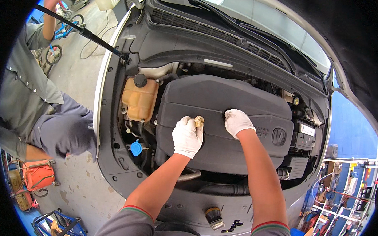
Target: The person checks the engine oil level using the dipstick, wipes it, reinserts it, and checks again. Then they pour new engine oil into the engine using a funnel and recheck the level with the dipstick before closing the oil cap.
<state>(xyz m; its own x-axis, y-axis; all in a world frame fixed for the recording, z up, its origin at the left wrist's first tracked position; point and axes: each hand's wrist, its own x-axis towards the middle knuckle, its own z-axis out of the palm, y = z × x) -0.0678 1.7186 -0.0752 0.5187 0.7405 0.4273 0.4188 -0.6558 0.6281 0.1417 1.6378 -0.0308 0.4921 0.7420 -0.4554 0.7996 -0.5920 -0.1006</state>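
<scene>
Both of my hands wear white work gloves and rest over the dark grey plastic engine cover (pixel 221 153) in the open engine bay. My left hand (pixel 187 137) is closed above the cover's left part. At its fingertips is a small yellowish-brown lump (pixel 199 121); whether it is a held piece or a soiled glove tip I cannot make out. Farther right, my right hand (pixel 238 122) has its fingers curled down against the middle of the cover. A dark patch shows at those fingertips, and what they hold, if anything, is hidden.
Left of the cover sit an amber coolant tank (pixel 140 97) with a black cap and a blue filler cap (pixel 136 147). A battery (pixel 304 135) is at right. A black-and-amber cylindrical object (pixel 213 217) lies on the front panel. Another person (pixel 42 94) stands at left, beside a hood strut (pixel 89 34).
</scene>
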